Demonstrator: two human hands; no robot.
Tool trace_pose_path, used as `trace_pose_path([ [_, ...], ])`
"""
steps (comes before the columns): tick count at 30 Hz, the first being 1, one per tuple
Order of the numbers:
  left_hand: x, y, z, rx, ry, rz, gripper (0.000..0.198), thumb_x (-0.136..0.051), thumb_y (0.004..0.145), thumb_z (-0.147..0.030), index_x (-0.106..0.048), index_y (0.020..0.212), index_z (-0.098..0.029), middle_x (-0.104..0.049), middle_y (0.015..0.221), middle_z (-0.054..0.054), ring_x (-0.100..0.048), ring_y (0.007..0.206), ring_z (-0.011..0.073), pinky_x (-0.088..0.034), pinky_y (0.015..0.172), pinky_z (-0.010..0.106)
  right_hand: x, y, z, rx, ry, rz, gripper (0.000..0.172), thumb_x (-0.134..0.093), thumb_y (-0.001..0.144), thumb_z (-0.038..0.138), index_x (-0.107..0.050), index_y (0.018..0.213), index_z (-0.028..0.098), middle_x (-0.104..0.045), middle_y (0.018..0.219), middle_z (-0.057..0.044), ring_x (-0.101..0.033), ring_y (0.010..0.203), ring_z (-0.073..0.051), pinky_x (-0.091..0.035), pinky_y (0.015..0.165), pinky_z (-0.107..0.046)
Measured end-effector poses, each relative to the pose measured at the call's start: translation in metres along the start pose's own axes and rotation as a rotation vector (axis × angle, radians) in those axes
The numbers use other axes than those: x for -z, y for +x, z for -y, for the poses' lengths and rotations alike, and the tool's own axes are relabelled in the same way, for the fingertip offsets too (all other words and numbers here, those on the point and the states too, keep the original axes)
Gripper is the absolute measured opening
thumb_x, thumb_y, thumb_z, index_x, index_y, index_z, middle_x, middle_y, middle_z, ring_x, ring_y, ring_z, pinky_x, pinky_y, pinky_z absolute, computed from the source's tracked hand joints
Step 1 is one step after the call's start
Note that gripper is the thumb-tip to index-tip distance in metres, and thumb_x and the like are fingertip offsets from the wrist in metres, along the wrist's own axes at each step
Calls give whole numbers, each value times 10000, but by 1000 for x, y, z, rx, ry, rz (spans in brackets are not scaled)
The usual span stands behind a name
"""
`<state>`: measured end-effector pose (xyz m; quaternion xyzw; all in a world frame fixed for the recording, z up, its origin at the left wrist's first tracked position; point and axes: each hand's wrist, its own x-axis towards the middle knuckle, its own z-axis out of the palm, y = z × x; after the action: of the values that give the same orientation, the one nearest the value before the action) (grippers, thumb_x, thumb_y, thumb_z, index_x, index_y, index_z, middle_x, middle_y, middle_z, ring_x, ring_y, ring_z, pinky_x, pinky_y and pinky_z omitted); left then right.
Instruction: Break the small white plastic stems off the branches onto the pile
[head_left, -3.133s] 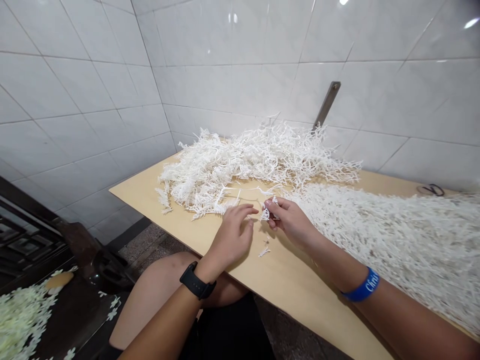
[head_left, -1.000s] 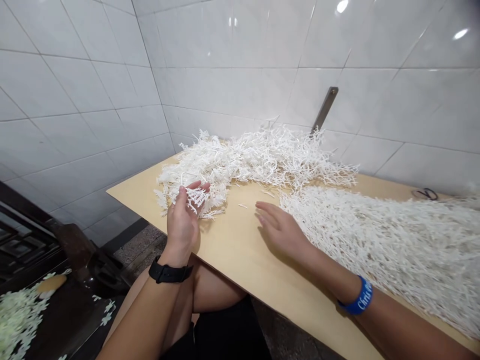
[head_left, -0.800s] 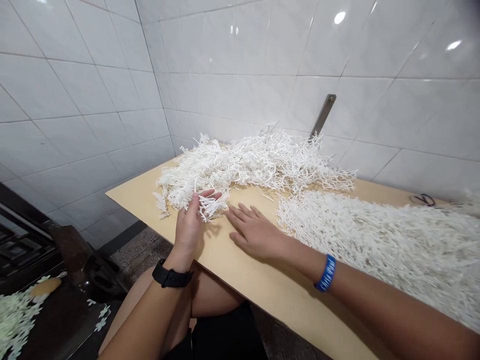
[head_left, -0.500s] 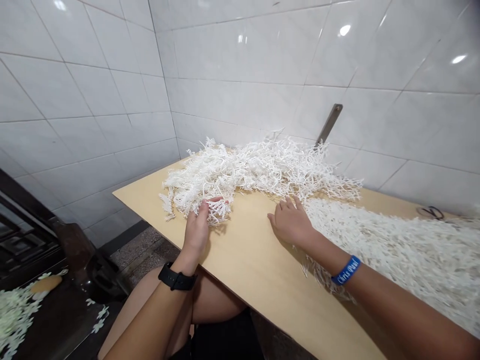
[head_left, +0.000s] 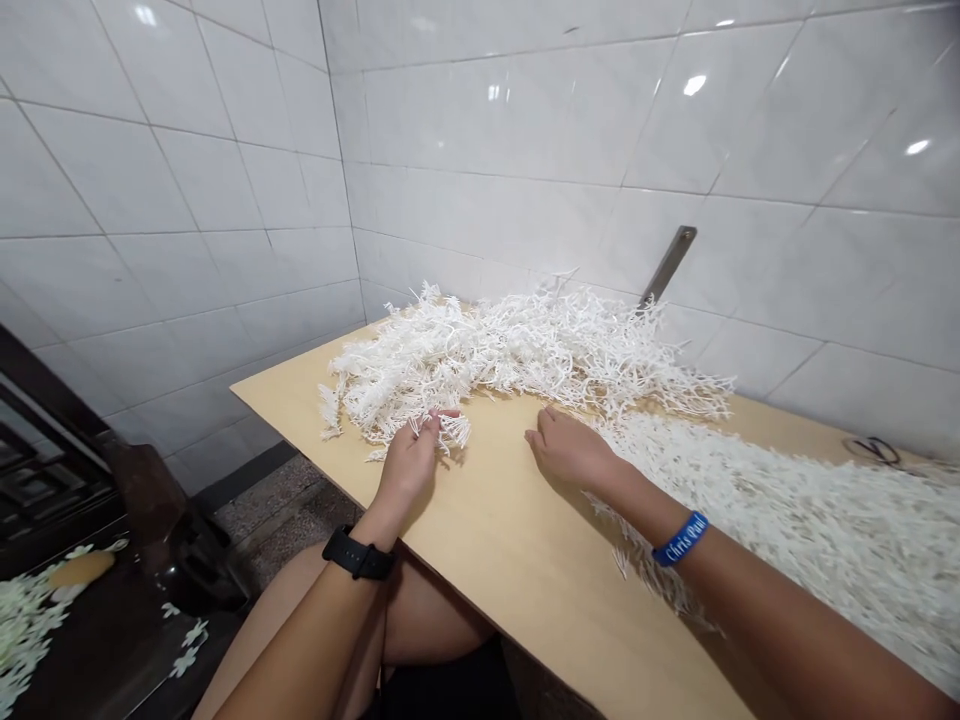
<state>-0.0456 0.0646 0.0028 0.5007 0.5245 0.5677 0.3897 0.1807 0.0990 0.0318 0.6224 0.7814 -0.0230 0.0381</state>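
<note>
Just left of the frame's centre, the left hand pinches white sprigs whose tips fan rightward toward the curled right hand, its grip unclear, below a tangled white pile.

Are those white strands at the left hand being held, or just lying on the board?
Held: the left hand is closed on the white strands, whose tips stick out beyond its grip.

Between left hand and right hand, the bench lies open to its near edge; the heap blocks the back, the pile the right.
</note>
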Motion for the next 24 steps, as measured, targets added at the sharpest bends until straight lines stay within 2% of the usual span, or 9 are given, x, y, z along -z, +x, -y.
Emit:
trace_pose_path([
  [3, -1, -2, 1, 3, -34, -16, 403, -510, 900, -476, -750, 948, -156, -743, 918, 97, -638, 1011, 261, -422, 940, 345, 8, -8, 13, -12, -34, -71, 435, -366, 983, 304, -657, 1107, 6, -660, 1125, -287, -586, 1122, -399, -374, 982, -511],
  [5, -2, -3, 1, 17, -67, -31, 415, -505, 900, -481, -745, 936, -144, -739, 862, 98, -649, 978, 262, -442, 915, 348, 12, -4, 27, 23, -41, -113, 397, -366, 982, 259, -677, 1053, 24, -667, 1090, -283, -582, 1117, -402, -336, 1002, -533],
  [8, -2, -4, 0, 7, -95, -51, 411, -523, 887, -485, -738, 932, -137, -738, 858, 102, -650, 976, 266, -445, 920, 358, 13, 15, 46, 170, -16, -121, 360, -356, 991, 222, -649, 1163, 99, -623, 1277, -199, -538, 1223, -306, -337, 1046, -405],
  [10, -1, -4, -1, -12, -110, -44, 404, -538, 873, -484, -739, 922, -138, -742, 891, 105, -649, 981, 268, -440, 938, 366, 11, 29, 53, 249, -1, -104, 375, -386, 992, 243, -573, 1294, 123, -531, 1425, -143, -466, 1318, -244, -328, 1067, -314],
  [13, 2, -5, -5, -33, -122, -1, 372, -536, 861, -445, -754, 887, -145, -748, 936, 107, -645, 1016, 268, -429, 970, 372, 6, 35, 55, 260, 6, -95, 438, -366, 1008, 312, -504, 1356, 84, -475, 1474, -155, -447, 1339, -238, -366, 1034, -293],
  [15, 4, -7, -8, -42, -124, 46, 345, -527, 852, -405, -765, 862, -155, -754, 940, 104, -642, 1041, 267, -421, 991, 375, 2, 23, 52, 230, 0, -105, 421, -333, 1015, 320, -556, 1281, 82, -566, 1377, -170, -545, 1231, -255, -418, 962, -315],
  [18, 5, -9, -11, -46, -125, 115, 332, -513, 843, -368, -776, 852, -166, -765, 903, 101, -652, 1021, 274, -410, 1011, 406, -1, -9, 40, 172, -35, -122, 372, -339, 1002, 279, -653, 1084, 95, -689, 1140, -174, -644, 1019, -281, -442, 894, -372],
  [22, 6, -15, -16, -24, -121, 184, 313, -533, 828, -364, -784, 852, -178, -771, 875, 105, -656, 993, 295, -417, 1001, 438, 2, -50, 21, 82, -97, -131, 389, -373, 979, 250, -691, 786, 134, -728, 876, -160, -646, 942, -318, -310, 1034, -507],
  [24, 5, -18, -19, -6, -129, 236, 319, -543, 828, -382, -786, 861, -178, -771, 906, 110, -658, 994, 303, -428, 985, 440, 5, -62, 16, 56, -112, -150, 384, -380, 974, 237, -681, 751, 153, -727, 850, -145, -639, 950, -311, -235, 1083, -529],
])
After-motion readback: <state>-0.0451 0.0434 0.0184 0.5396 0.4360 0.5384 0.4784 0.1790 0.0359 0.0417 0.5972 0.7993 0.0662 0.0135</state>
